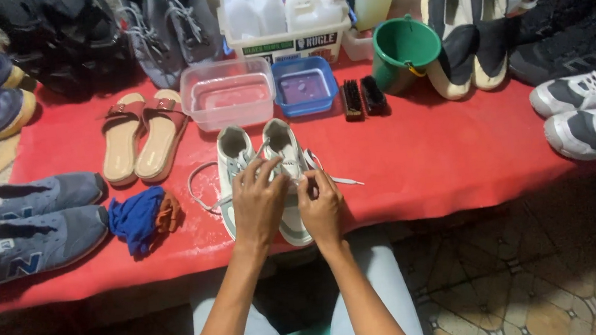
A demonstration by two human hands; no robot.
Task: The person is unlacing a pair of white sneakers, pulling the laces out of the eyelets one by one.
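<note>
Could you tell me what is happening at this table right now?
A seated person has both hands on the laces of a pale sneaker pair on the red table. The left hand and right hand pinch the laces. Sandals, two tubs, brushes and a green bucket sit behind.

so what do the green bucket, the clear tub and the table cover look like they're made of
The green bucket looks like moulded plastic: even colour, smooth, slightly glossy rim. The clear tub seems to be translucent plastic, since the red shows through its walls. The red table cover is probably a plastic or vinyl sheet, smooth with a dull sheen, though coated cloth is possible.
</note>
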